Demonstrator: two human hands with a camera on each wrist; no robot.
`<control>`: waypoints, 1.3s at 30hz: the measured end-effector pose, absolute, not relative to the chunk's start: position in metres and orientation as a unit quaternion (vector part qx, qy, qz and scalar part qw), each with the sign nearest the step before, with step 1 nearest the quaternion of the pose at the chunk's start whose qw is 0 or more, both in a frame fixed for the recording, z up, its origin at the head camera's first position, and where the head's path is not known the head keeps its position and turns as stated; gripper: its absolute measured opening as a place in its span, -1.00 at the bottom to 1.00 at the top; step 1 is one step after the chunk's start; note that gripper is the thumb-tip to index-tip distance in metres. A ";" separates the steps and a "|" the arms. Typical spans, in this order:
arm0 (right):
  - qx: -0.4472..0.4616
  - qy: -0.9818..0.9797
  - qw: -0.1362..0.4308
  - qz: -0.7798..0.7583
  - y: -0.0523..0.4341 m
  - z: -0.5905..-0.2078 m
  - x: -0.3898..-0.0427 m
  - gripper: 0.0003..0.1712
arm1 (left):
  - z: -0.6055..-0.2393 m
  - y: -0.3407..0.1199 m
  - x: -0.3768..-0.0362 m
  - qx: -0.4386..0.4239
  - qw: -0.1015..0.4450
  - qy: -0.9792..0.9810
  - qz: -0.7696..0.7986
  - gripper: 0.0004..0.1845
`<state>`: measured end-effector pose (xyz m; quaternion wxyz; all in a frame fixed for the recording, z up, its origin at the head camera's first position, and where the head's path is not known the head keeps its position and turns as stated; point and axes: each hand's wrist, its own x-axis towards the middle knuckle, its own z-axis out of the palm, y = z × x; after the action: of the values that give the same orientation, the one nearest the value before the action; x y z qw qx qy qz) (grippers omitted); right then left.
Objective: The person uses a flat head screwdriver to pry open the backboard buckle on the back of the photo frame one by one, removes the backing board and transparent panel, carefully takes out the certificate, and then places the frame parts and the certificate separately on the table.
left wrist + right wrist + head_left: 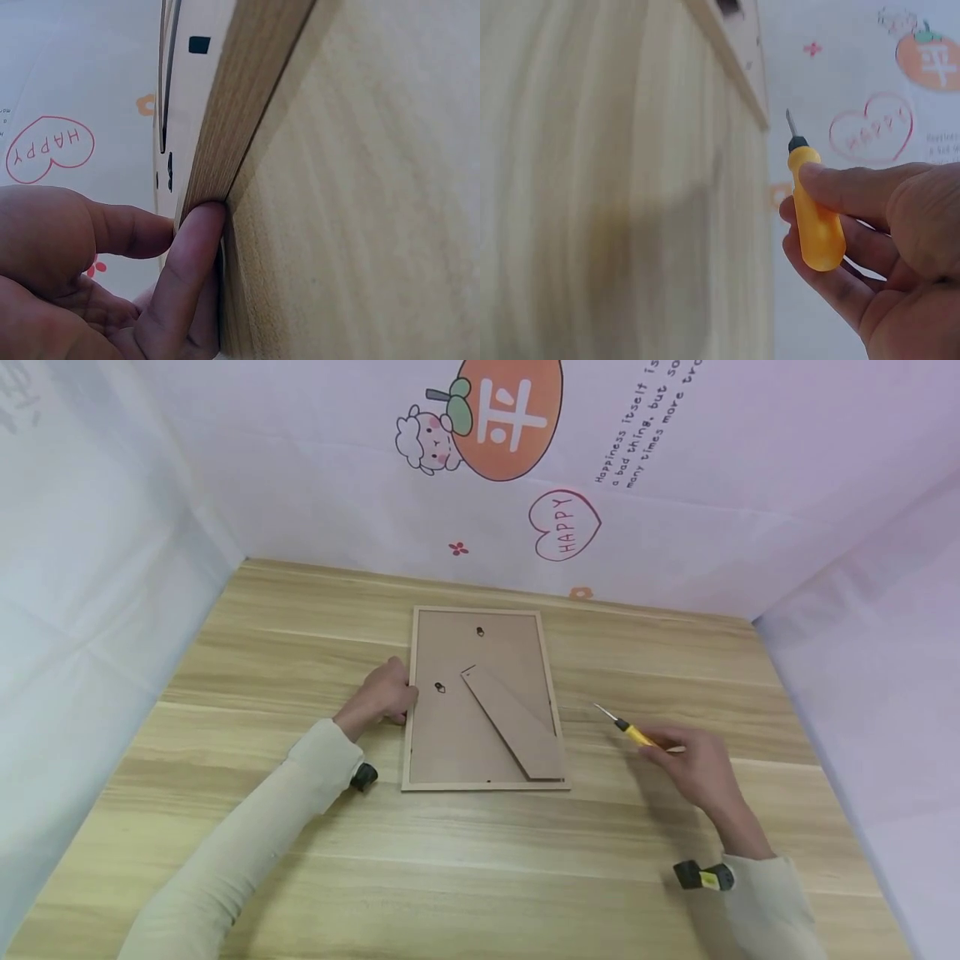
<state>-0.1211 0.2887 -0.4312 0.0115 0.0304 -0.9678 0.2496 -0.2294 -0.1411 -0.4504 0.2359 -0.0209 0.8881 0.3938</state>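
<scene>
A wooden picture frame point(450, 735) lies back side up on the table, its stand leg point(513, 727) slanting toward the lower right corner. Two small dark hangers point(440, 687) sit on the backing board. At the frame's left edge, my left hand point(384, 692) pinches the border; in the left wrist view the thumb point(135, 231) is at the upper edge and a finger point(191, 255) lies against the side. To the right of the frame, my right hand point(693, 764) holds a yellow screwdriver point(817, 217) above the table, its metal tip pointing toward the frame.
The wood-grain table point(480, 868) is enclosed by white printed cloth point(337, 485) at the back and on both sides. Small dark tabs show along the frame's inner border. A dark wrist camera point(703, 876) is worn on the right wrist.
</scene>
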 end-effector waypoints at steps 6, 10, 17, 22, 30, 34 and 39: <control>-0.015 -0.972 0.073 0.223 0.317 -0.442 -0.113 -0.67 | -0.450 -0.141 -0.230 -0.025 0.238 0.892 0.383 -0.41; -0.044 -0.969 0.105 0.219 0.337 -0.451 -0.106 -0.68 | -0.450 -0.139 -0.231 -0.026 0.238 0.892 0.384 -0.42; -0.105 -0.968 0.103 0.202 0.367 -0.462 -0.097 -0.63 | -0.450 -0.138 -0.231 -0.029 0.238 0.894 0.380 -0.40; -0.140 -0.968 0.093 0.186 0.383 -0.467 -0.094 -0.62 | -0.449 -0.138 -0.229 -0.032 0.240 0.893 0.380 -0.42; -0.174 -0.965 0.085 0.178 0.400 -0.476 -0.092 -0.59 | -0.448 -0.137 -0.227 -0.032 0.240 0.893 0.381 -0.46; -0.182 -0.964 0.085 0.174 0.406 -0.477 -0.094 -0.58 | -0.448 -0.137 -0.227 -0.030 0.237 0.893 0.382 -0.48; -0.204 -0.960 0.077 0.174 0.408 -0.475 -0.095 -0.56 | -0.448 -0.138 -0.228 -0.028 0.236 0.891 0.386 -0.45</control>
<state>-0.0953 0.4081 -0.4754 0.0768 -0.2043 -0.9603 0.1736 -0.2276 -0.1379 -0.4475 0.2363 -0.0279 0.8914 0.3856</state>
